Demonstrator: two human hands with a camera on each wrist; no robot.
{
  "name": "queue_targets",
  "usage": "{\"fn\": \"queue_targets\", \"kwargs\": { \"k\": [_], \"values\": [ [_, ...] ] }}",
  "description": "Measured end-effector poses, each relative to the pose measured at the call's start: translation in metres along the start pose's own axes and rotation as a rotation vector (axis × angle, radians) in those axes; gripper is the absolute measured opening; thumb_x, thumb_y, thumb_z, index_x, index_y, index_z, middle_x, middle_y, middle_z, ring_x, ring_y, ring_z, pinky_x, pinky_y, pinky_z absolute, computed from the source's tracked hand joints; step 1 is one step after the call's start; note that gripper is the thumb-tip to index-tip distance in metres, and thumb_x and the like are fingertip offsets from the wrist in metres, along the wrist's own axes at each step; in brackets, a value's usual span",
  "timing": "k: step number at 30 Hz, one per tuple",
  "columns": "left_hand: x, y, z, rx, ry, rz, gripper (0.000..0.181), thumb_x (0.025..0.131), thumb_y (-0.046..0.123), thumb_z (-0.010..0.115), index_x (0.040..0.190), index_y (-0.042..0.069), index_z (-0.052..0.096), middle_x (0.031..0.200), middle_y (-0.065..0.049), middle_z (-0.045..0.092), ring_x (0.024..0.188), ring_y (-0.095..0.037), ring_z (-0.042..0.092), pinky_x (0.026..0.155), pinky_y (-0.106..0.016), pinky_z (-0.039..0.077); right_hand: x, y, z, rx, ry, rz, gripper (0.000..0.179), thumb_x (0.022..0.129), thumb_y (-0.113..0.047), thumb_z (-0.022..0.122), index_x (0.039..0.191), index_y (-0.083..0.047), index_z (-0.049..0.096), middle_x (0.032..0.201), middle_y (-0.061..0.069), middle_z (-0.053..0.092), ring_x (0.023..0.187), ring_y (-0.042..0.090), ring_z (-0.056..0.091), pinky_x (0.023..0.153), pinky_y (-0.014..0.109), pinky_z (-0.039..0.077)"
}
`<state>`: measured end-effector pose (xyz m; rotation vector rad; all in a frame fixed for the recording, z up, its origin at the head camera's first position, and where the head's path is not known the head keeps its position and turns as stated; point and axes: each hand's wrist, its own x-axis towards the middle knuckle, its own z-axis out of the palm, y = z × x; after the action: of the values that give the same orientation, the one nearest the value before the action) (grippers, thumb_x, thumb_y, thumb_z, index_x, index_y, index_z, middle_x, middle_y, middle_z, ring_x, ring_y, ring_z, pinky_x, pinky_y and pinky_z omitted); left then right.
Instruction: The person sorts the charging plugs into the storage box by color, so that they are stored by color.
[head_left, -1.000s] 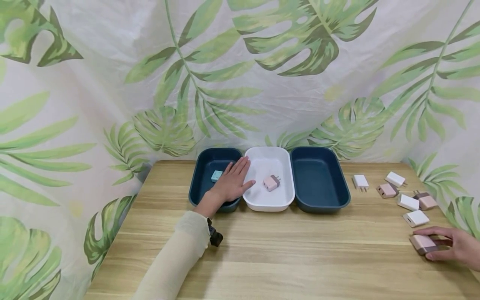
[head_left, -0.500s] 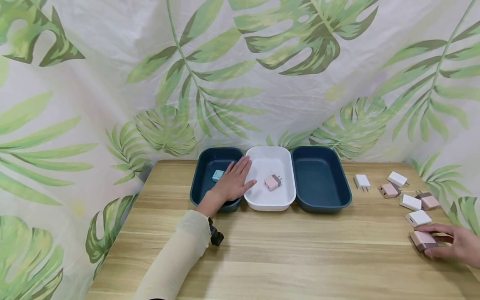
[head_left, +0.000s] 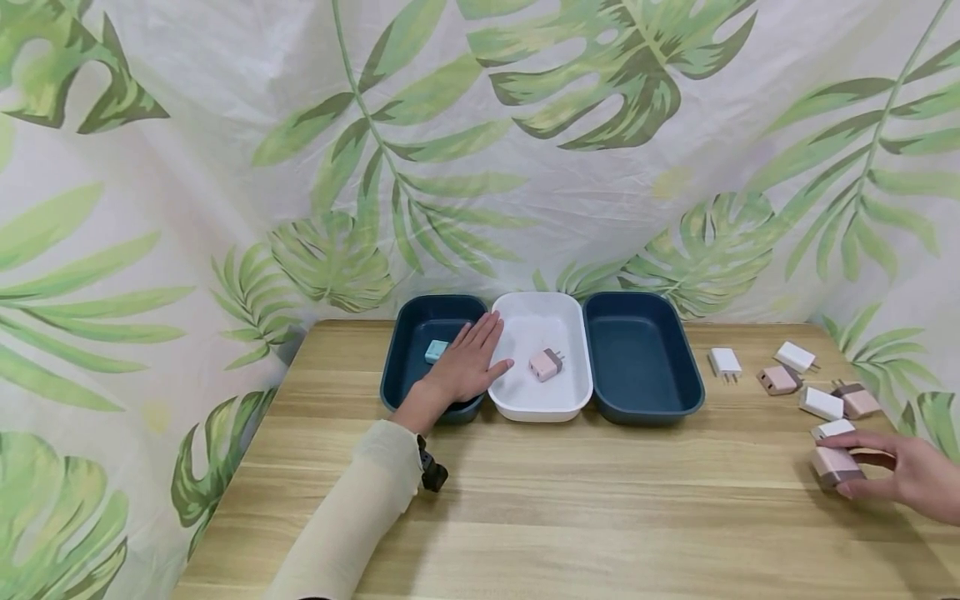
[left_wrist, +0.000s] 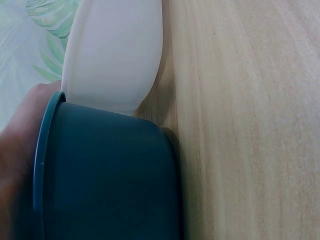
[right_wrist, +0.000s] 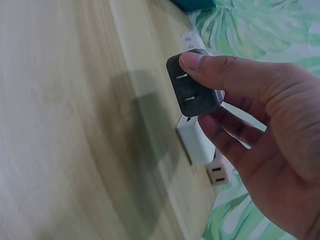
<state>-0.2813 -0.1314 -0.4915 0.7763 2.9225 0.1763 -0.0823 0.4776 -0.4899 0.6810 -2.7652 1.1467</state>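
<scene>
At the table's right side my right hand [head_left: 911, 475] pinches a pink-and-grey plug-in charger [head_left: 831, 465] between thumb and fingers. In the right wrist view, the dark face of this charger [right_wrist: 197, 104] shows its two metal prongs, and a shadow falls on the table apart from it. My left hand [head_left: 461, 368] lies with straight fingers over the adjoining rims of the left dark-blue tray [head_left: 390, 367] and the white tray [head_left: 517, 404]. A light-blue charger [head_left: 436, 351] lies in the blue tray beside that hand. Another pink-and-grey charger [head_left: 545, 365] lies in the white tray.
A second dark-blue tray [head_left: 645, 412] stands right of the white one. Along the table's right edge lie several chargers, among them a white charger [head_left: 821, 403], a pink one [head_left: 780, 380] and a white one [head_left: 724, 363] set apart. A leaf-patterned cloth [head_left: 450, 167] hangs behind the wooden table [head_left: 600, 517].
My right hand has lifted the pink-and-grey charger and moved slightly up and left in the head view, now overlapping a white charger there. The left hand stays in place.
</scene>
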Motion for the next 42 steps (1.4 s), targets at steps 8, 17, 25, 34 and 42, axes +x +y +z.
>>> {"fn": "queue_targets", "kwargs": {
  "k": [8,17,25,34,42],
  "values": [
    [-0.002,0.003,-0.004,0.000,-0.013,-0.006,0.083,0.112,0.060,0.032,0.171,0.011,0.001,0.179,-0.001,-0.009,0.164,-0.017,-0.012,0.133,-0.039,-0.003,0.016,-0.019,-0.002,-0.059,0.008,-0.072,0.062,0.061,0.013,0.093,0.118,-0.003,0.076,0.121,-0.031,0.064,0.107,-0.018,0.055,0.085,0.001,0.047],
    [-0.004,0.004,-0.006,-0.006,-0.017,-0.001,0.083,0.112,0.060,0.031,0.171,0.011,0.002,0.179,-0.002,-0.009,0.164,-0.018,-0.011,0.133,-0.038,-0.003,0.035,-0.039,-0.004,-0.245,0.015,-0.104,0.064,0.060,0.002,0.098,0.119,-0.012,0.077,0.117,-0.034,0.062,0.094,-0.012,0.056,0.073,0.004,0.044],
    [-0.004,0.005,-0.005,-0.001,-0.015,0.000,0.082,0.112,0.059,0.031,0.171,0.010,0.001,0.179,-0.003,-0.009,0.165,-0.019,-0.011,0.133,-0.039,0.000,0.048,-0.051,-0.003,-0.217,-0.001,-0.102,0.062,0.062,0.003,0.097,0.120,-0.010,0.076,0.120,-0.035,0.060,0.096,-0.012,0.060,0.073,0.005,0.047],
    [-0.003,0.004,-0.005,0.006,-0.010,0.005,0.082,0.112,0.059,0.031,0.171,0.009,0.002,0.179,-0.003,-0.008,0.164,-0.019,-0.011,0.133,-0.040,-0.001,0.065,-0.066,-0.001,-0.270,-0.034,-0.088,0.058,0.070,-0.010,0.098,0.123,-0.016,0.076,0.126,-0.031,0.062,0.097,-0.009,0.063,0.064,0.017,0.051],
    [-0.007,0.006,-0.006,0.009,0.005,0.010,0.082,0.112,0.059,0.031,0.171,0.009,0.002,0.179,-0.005,-0.006,0.165,-0.021,-0.008,0.133,-0.040,0.001,0.076,-0.079,0.003,-0.295,-0.029,-0.094,0.058,0.068,-0.014,0.100,0.121,-0.021,0.077,0.120,-0.023,0.068,0.097,-0.008,0.061,0.066,0.018,0.052]
  ]
}}
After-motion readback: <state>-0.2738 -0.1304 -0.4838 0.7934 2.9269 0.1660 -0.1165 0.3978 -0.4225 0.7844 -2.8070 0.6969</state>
